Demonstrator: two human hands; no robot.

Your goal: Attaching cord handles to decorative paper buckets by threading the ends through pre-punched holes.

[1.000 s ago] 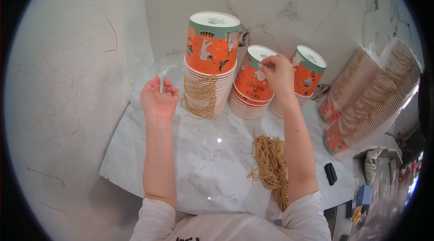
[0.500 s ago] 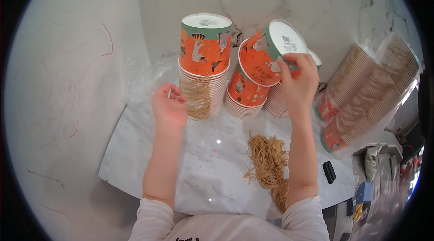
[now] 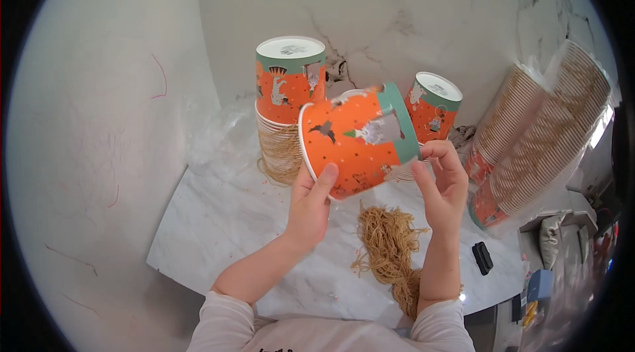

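You have the orange-and-green tapered paper tub [image 3: 357,152] between left fingers [image 3: 325,179] gripping its white rim and right fingers [image 3: 444,150] pinching its green base; probably light, slick, dentable, so favour those stiffer edges.

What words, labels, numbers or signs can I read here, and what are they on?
Nothing is clearly readable.
Rear left upturned cup: gray print on its bottom, too small.
Rear right upturned cup: similar print, too small.
White shirt: dark marks, cut off.
Held cup: drawings, no readable words.
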